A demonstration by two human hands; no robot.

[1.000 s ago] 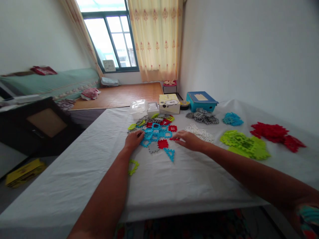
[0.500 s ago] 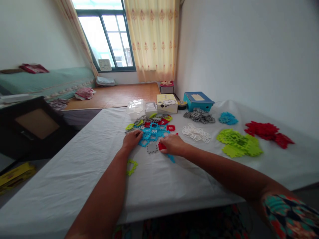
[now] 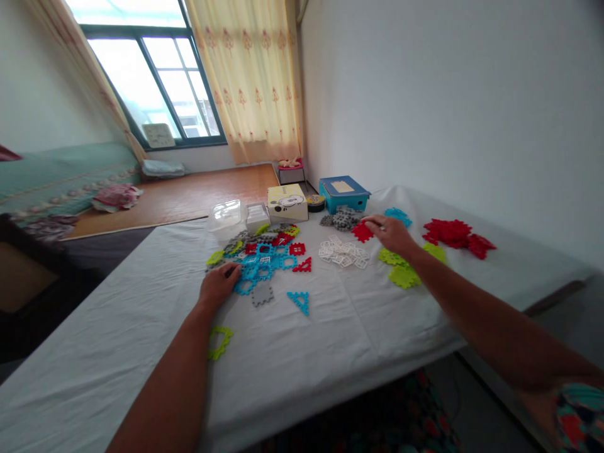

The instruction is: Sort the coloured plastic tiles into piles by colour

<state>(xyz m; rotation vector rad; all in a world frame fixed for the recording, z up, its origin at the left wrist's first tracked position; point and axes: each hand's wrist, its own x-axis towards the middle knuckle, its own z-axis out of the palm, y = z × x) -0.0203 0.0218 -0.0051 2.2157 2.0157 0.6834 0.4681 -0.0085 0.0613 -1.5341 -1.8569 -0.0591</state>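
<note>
Right hand [image 3: 389,234] pinches red tile [image 3: 362,231] by edge, probably because it's flat, one o'clock from white pieces [image 3: 343,252]. Left hand [image 3: 219,285] curled, eight o'clock of mixed heap [image 3: 251,259]; can't tell if gripping.

Holds a flat red tile [image 3: 362,232] with toothed edges near gray tiles [image 3: 346,219]; has toothed blue tiles [image 3: 251,269], some open-centered, lying clustered on white cloth [image 3: 330,358].

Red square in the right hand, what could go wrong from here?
The red square is pinched near its edge by the right hand, so it could slip and land on the gray pile or white pieces. The right arm crosses in front of the green pile; if it dips, it might scatter that pile.
</note>
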